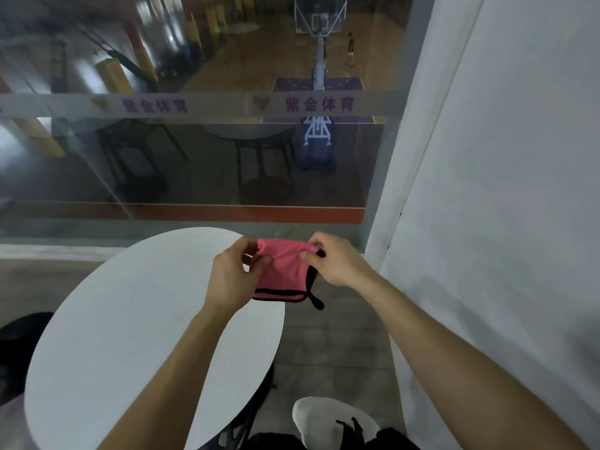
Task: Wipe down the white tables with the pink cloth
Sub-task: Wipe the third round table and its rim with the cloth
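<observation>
Currently the pink cloth [281,271] hangs stretched between both hands, left hand [232,276] and right hand [334,259] pinching its top corners, above the white tabletop's [130,319] far-right edge; the tabletop lies down-left, nearer the left hand.

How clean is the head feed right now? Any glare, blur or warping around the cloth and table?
Head view: dim, flat light; the pink cloth, held by the left hand and right hand, reads sharp. The white table shows no glare. The glass wall carries reflections of chairs and a table, and what lies beyond it looks soft. Wide-angle warping bends the wall edges at right.
</observation>
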The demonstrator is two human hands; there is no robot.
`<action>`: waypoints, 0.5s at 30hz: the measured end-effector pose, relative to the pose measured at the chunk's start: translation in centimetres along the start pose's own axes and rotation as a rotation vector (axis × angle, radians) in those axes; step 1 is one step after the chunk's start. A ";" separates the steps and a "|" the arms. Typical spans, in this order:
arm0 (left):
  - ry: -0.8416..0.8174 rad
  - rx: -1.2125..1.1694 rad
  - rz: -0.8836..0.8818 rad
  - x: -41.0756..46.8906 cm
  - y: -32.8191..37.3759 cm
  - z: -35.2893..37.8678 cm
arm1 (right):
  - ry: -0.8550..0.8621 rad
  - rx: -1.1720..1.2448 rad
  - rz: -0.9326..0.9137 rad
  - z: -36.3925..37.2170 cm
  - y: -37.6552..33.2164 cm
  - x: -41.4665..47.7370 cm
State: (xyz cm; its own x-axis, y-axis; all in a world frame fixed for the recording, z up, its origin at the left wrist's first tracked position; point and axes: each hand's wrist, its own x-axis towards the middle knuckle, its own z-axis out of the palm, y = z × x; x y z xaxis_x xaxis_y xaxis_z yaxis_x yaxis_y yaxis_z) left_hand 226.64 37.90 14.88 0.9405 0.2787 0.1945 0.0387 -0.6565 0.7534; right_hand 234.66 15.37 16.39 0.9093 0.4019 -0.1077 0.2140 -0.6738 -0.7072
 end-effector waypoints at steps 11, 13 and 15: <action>0.234 0.102 0.076 -2.3 1.7 1.1 | 0.073 0.173 0.152 2.3 -1.1 0.3; 0.162 0.045 0.050 -2.9 2.5 1.8 | 0.128 0.239 0.105 3.4 -1.0 0.0; 0.024 -0.129 -0.058 -3.6 2.8 2.6 | 0.112 0.343 0.060 4.5 -0.8 -0.4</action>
State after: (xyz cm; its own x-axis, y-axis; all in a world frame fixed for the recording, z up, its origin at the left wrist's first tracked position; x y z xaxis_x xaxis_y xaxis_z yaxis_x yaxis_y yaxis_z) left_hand 224.25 33.28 14.67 0.9294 0.3314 0.1624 0.0474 -0.5435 0.8380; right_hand 232.50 18.48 13.86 0.9541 0.2847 -0.0926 0.0440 -0.4393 -0.8973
